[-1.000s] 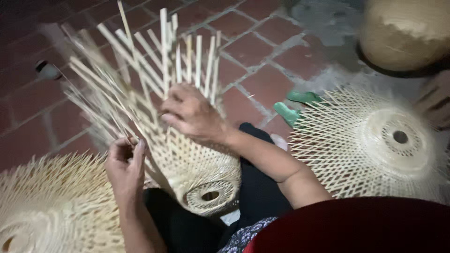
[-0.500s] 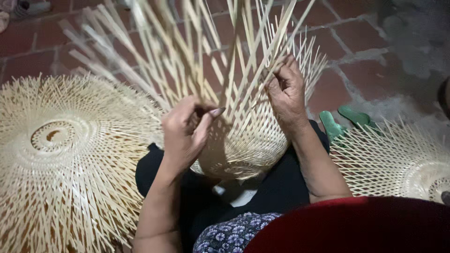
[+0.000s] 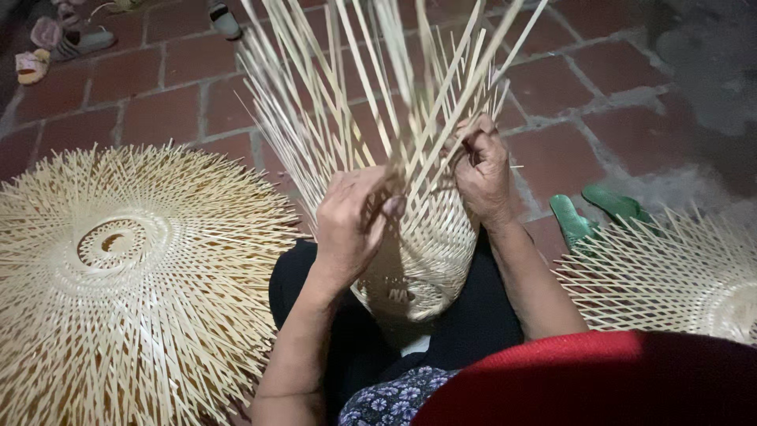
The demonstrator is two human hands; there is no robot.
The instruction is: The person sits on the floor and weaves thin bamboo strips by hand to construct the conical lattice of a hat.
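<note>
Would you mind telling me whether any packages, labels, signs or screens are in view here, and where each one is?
None in view: no package, label, sign or screen.
What shows instead is a half-woven basket of pale strips in both hands, flat woven discs on the brick floor at left and right, green sandals and small shoes at top left.

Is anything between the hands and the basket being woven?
Nothing visible. The left hand and right hand both already grip the upright strips of the basket in the lap. The flat woven mats lie to either side, clear of the hands.
</note>
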